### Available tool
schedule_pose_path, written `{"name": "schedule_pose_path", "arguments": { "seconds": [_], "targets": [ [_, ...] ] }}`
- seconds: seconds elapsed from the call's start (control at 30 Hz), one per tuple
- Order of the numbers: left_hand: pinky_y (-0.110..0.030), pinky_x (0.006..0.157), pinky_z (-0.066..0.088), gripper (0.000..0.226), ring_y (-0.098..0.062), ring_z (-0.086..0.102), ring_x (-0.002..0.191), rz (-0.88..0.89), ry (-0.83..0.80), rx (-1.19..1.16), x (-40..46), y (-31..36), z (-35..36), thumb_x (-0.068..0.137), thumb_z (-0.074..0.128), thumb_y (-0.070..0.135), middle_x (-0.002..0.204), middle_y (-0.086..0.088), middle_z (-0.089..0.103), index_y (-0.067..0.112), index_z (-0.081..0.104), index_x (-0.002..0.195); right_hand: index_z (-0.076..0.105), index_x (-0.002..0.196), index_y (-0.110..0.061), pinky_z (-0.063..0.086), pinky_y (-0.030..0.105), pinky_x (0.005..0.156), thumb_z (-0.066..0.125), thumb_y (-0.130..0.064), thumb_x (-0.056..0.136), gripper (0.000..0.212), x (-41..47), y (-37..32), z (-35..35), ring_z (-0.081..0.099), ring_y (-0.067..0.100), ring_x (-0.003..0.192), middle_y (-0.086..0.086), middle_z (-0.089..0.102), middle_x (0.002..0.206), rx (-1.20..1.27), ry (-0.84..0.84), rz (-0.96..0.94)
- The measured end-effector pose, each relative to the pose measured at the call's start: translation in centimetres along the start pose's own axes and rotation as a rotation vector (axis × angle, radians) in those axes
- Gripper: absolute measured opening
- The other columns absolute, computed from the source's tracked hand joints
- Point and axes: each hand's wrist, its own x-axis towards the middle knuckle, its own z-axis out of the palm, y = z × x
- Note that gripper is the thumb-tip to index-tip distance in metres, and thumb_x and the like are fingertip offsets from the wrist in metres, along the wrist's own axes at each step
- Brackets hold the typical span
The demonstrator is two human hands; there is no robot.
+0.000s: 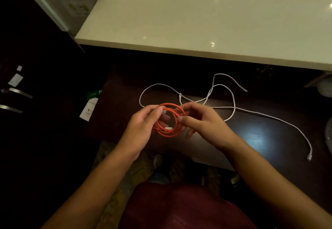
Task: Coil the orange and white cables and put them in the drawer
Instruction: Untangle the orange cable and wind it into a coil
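Observation:
The orange cable (173, 121) is wound into a small round coil of several loops, held above the dark table (251, 131). My left hand (143, 124) pinches its left side, and a white plug end shows inside the coil. My right hand (201, 121) grips the coil's right side with thumb and fingers. The white cable (231, 95) lies loose and uncoiled on the table behind and to the right of my hands, with one plug near the right front edge. No drawer can be made out.
A pale stone counter (197, 29) runs across behind the table. Metal handles (16, 92) sit on a dark surface at the far left. White paper (89, 108) lies by the table's left edge. A glass object (328, 135) stands at the right border.

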Motion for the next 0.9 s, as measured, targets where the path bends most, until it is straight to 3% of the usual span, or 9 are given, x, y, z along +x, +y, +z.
{"name": "schedule_pose_path", "arguments": {
  "seconds": [0.1, 0.23, 0.4, 0.6, 0.7, 0.8, 0.9],
  "targets": [
    [-0.044, 0.084, 0.056, 0.021, -0.02, 0.071, 0.09, -0.055, 0.013, 0.026, 0.7, -1.3, -2.9, 0.102, 0.055, 0.023, 0.103, -0.007, 0.076, 0.017, 0.071, 0.114, 0.067, 0.11, -0.004, 0.055, 0.036, 0.058, 0.065, -0.004, 0.095, 0.015, 2.6, 0.8, 2.2, 0.067, 0.024, 0.076, 0.029, 0.069, 0.093, -0.013, 0.01, 0.031],
    [-0.029, 0.072, 0.06, 0.03, -0.015, 0.073, 0.094, -0.134, 0.004, -0.027, 2.7, -3.6, -7.6, 0.099, 0.057, 0.005, 0.114, -0.006, 0.074, 0.015, 0.063, 0.127, 0.068, 0.104, -0.008, 0.052, 0.029, 0.056, 0.066, -0.006, 0.095, 0.009, 6.8, 2.3, 5.7, 0.064, 0.019, 0.069, 0.009, 0.067, 0.077, -0.002, 0.029, 0.108],
    [-0.032, 0.078, 0.062, 0.036, -0.014, 0.073, 0.097, -0.153, 0.035, 0.086, 7.1, -8.0, -13.9, 0.097, 0.058, -0.002, 0.115, -0.006, 0.07, 0.019, 0.06, 0.126, 0.066, 0.103, -0.009, 0.049, 0.017, 0.048, 0.065, -0.004, 0.096, 0.009, 13.1, 5.3, 11.1, 0.06, 0.003, 0.052, 0.005, 0.063, 0.07, -0.037, 0.03, 0.205],
    [-0.043, 0.094, 0.057, 0.035, -0.026, 0.07, 0.104, -0.224, 0.105, 0.347, 11.9, -14.8, -19.6, 0.093, 0.066, 0.003, 0.111, -0.007, 0.072, 0.012, 0.064, 0.127, 0.064, 0.109, -0.009, 0.055, 0.025, 0.054, 0.065, -0.006, 0.095, 0.014, 19.7, 10.6, 16.4, 0.062, 0.005, 0.061, 0.002, 0.064, 0.075, -0.042, 0.018, 0.406],
    [-0.041, 0.098, 0.054, 0.037, -0.024, 0.068, 0.106, -0.259, 0.105, 0.425, 12.7, -16.5, -20.2, 0.093, 0.066, 0.004, 0.117, -0.008, 0.071, 0.008, 0.064, 0.129, 0.064, 0.11, -0.01, 0.056, 0.028, 0.056, 0.064, -0.007, 0.096, 0.014, 20.7, 12.7, 17.7, 0.062, 0.006, 0.063, 0.003, 0.063, 0.078, -0.066, 0.019, 0.476],
    [-0.028, 0.089, 0.051, 0.035, -0.017, 0.065, 0.095, -0.239, 0.124, 0.53, 13.9, -17.4, -21.1, 0.093, 0.066, 0.005, 0.118, -0.006, 0.065, 0.009, 0.066, 0.127, 0.064, 0.11, -0.008, 0.057, 0.027, 0.056, 0.064, -0.006, 0.096, 0.015, 21.9, 13.9, 18.5, 0.063, 0.012, 0.07, 0.006, 0.065, 0.084, -0.092, 0.029, 0.528],
    [-0.027, 0.084, 0.051, 0.034, -0.017, 0.064, 0.089, -0.251, 0.116, 0.509, 14.9, -18.0, -22.0, 0.092, 0.066, 0.002, 0.116, -0.009, 0.067, 0.01, 0.067, 0.125, 0.063, 0.109, -0.007, 0.057, 0.026, 0.058, 0.063, -0.004, 0.096, 0.013, 23.0, 14.1, 18.8, 0.063, 0.013, 0.071, 0.005, 0.064, 0.083, -0.083, 0.018, 0.59]
  ]
}}
